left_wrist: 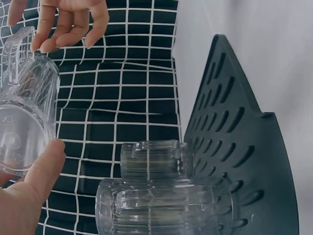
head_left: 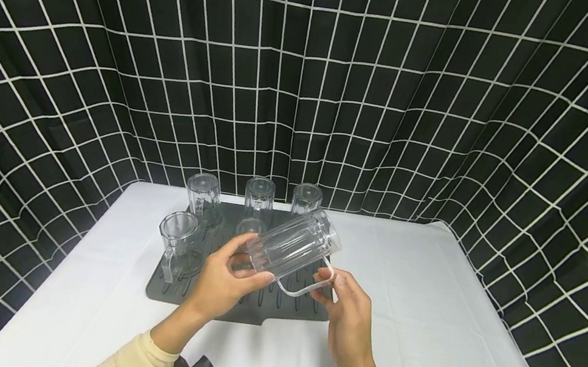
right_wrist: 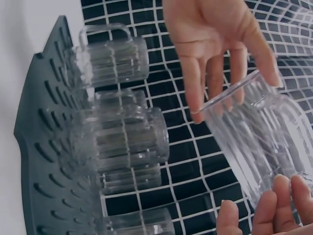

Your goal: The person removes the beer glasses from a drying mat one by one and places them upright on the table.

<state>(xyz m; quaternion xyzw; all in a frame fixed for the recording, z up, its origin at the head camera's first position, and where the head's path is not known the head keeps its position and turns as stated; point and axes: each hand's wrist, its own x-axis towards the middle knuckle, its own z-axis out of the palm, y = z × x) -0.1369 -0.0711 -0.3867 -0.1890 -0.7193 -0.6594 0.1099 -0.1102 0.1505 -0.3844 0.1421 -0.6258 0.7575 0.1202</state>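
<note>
A clear glass mug (head_left: 292,244) with a ribbed wall hangs tilted over the dark mat, its handle toward the person. My left hand (head_left: 224,279) grips one end of it between thumb and fingers; the left wrist view shows a round base (left_wrist: 17,137) at that end. At the handle (head_left: 303,290), the thumb and fingertips of my right hand (head_left: 349,313) pinch its upper bend. The right wrist view has the left hand (right_wrist: 220,39) spread across the mug's end, with the right hand's fingers (right_wrist: 281,196) low in front of the wall.
Several similar glass mugs stand on a dark grey drying mat (head_left: 165,291): one at the front left (head_left: 179,240), others in a back row (head_left: 259,194). The held mug partly hides another. A white cloth (head_left: 420,321) covers the table; dark gridded curtains (head_left: 300,86) surround it.
</note>
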